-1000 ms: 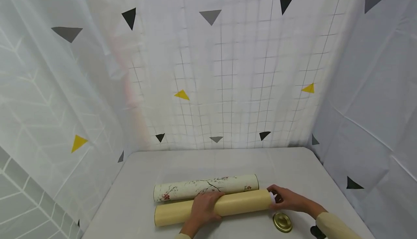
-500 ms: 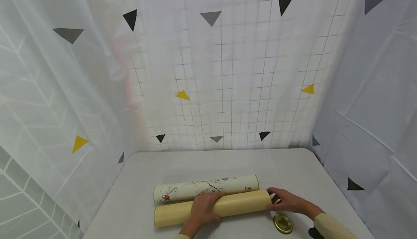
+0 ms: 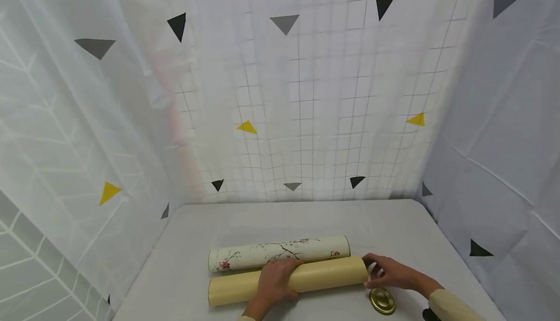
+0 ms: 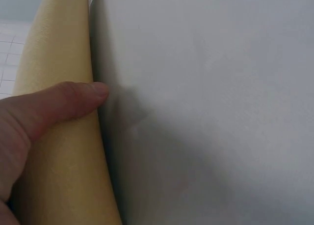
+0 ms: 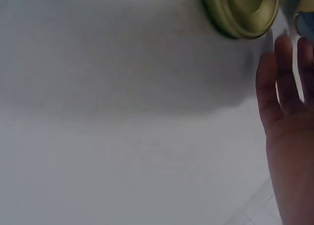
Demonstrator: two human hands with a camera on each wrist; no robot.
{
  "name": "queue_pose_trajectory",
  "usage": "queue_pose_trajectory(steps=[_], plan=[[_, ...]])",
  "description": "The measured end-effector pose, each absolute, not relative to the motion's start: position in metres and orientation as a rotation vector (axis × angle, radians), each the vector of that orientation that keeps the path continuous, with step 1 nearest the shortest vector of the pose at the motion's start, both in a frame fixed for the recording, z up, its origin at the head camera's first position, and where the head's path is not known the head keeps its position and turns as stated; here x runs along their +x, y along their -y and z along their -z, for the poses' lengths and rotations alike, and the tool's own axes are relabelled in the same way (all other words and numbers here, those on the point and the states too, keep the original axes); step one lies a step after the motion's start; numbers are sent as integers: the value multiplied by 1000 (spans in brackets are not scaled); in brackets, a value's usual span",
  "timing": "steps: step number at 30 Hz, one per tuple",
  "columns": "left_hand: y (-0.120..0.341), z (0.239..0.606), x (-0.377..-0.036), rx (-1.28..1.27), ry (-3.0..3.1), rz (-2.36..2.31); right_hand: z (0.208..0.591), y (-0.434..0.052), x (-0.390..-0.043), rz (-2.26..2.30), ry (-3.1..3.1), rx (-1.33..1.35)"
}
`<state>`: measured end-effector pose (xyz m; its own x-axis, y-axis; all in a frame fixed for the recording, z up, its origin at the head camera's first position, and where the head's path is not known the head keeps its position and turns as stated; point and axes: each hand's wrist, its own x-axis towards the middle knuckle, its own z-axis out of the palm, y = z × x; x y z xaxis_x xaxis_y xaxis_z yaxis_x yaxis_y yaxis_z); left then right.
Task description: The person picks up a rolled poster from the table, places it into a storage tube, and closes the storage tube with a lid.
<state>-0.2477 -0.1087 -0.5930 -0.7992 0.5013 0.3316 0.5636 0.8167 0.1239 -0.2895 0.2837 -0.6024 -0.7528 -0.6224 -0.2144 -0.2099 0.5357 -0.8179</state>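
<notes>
A yellow cardboard tube [image 3: 328, 272] lies across the white table. My left hand [image 3: 276, 282] grips it around the middle, thumb on the near side; in the left wrist view the thumb [image 4: 64, 102] lies across the tube [image 4: 64, 156]. At the tube's right end is my right hand [image 3: 391, 273], its fingers spread around the opening. The right wrist view has those fingers [image 5: 286, 70] fairly straight, near the tube's end [image 5: 305, 21]. A round gold metal lid [image 3: 382, 301] lies just below the right hand, and also shows in the right wrist view. The inside of the tube is hidden.
Behind the yellow tube lies a cream tube [image 3: 280, 253] with a blossom-branch print, nearly parallel to it. A dark object [image 3: 430, 314] is partly hidden by the right sleeve. White sheeting with triangles surrounds the table [image 3: 306, 219] on the back and sides.
A white end that stuck out of the yellow tube one second ago has gone inside, out of sight. My right hand has shifted slightly right; the left keeps its grip.
</notes>
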Motion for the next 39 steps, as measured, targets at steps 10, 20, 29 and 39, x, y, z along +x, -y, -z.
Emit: queue_pose_trajectory(steps=[10,20,29,39], plan=[[107,590,-248,-786,2727,296,606,-292,-285,912,-2555,-882],[104,592,-255,-785,2731,301,590,-286,-280,825,-2625,-760],[104,592,-261,-761,2724,301,575,-281,-277,537,-2637,-871],[104,594,-265,-791,2733,285,584,-283,-281,467,-2761,-951]])
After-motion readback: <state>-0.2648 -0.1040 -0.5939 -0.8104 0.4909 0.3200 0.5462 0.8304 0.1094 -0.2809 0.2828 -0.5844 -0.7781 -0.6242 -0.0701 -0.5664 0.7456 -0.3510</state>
